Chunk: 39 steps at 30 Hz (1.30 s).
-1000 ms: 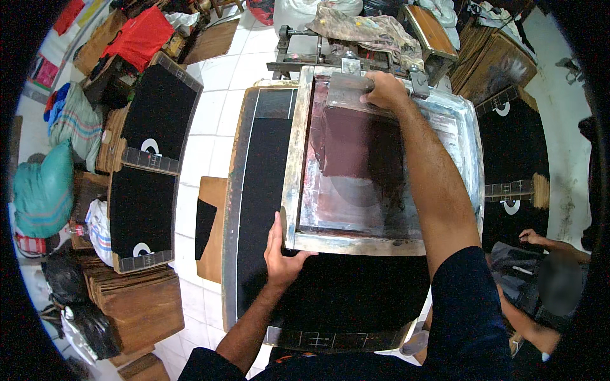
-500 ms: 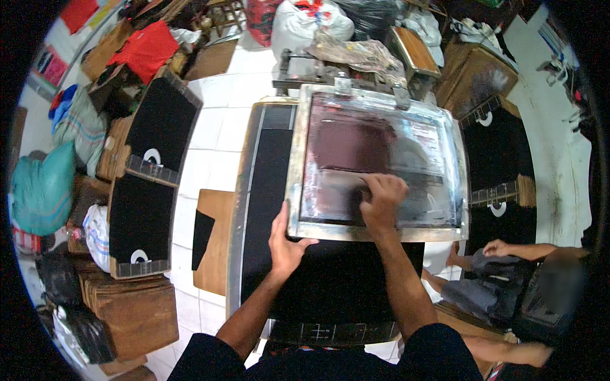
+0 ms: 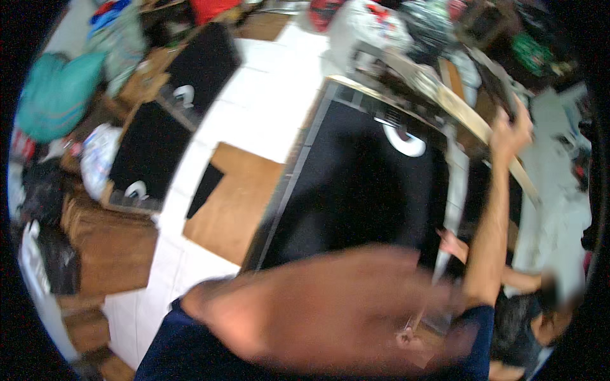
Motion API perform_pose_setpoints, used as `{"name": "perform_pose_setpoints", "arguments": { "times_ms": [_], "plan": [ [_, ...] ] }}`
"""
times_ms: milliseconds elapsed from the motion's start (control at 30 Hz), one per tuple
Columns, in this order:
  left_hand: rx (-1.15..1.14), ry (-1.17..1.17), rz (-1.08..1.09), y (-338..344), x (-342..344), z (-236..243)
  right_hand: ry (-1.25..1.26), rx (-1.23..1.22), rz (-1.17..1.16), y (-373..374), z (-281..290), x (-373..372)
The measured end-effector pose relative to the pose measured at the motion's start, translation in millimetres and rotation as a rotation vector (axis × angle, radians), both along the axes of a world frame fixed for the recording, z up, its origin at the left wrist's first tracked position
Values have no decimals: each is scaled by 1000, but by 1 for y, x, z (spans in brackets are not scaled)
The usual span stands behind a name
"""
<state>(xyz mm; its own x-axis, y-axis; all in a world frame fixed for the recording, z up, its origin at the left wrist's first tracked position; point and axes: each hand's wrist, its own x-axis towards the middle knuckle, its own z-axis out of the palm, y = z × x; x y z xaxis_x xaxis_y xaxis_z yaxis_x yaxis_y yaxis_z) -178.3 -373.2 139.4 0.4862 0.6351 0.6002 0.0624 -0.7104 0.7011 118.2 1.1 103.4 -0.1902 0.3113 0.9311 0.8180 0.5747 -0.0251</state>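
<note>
My right hand (image 3: 511, 132) is raised at the far right, its fingers closed round the end of a dark slat that looks like the squeegee (image 3: 497, 79). Behind that hand slants a pale wooden bar (image 3: 467, 114), apparently an edge of the printing screen's frame. My left arm sweeps across the lower middle as a smear; its left hand (image 3: 422, 314) is too blurred to show fingers. Beyond the arm lies a black panel (image 3: 356, 184) on the long board, with a white crescent (image 3: 406, 141) near its far end. The screen no longer covers this panel.
At the left stand black panels (image 3: 149, 146) with white crescents, a brown stack of boards (image 3: 114, 241) and a teal sack (image 3: 60, 95). A wooden board (image 3: 238, 197) lies on the white floor. Close at the right, another person's hand (image 3: 452, 244) reaches toward the panel.
The screen has come off the black panel, baring the white crescent. My right hand has moved up and right; my left has left the frame and swung right. The view has turned.
</note>
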Motion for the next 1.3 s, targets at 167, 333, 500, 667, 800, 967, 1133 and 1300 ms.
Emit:
{"name": "perform_pose_setpoints", "arguments": {
  "times_ms": [167,333,500,667,800,967,1133,1300],
  "plan": [
    [286,-525,360,-33,49,29,62,-65,-96,41,35,-19],
    [-36,-691,-126,-16,12,-15,32,30,-48,52,33,-17],
    [-665,-499,306,86,7,-99,70,33,74,24,24,-26],
    [-883,-599,358,164,77,-119,48,-8,86,-23,-18,-22],
    [-886,-981,429,179,121,-132,35,-66,118,-81,-89,-12],
    [-1164,-1003,668,144,137,-228,36,-376,234,-189,-217,14],
    [-1262,-1076,856,144,146,-321,-158,-669,225,-214,-295,34],
    [-1358,-969,913,145,156,-358,-72,-827,352,-222,-323,84]
  ]
}}
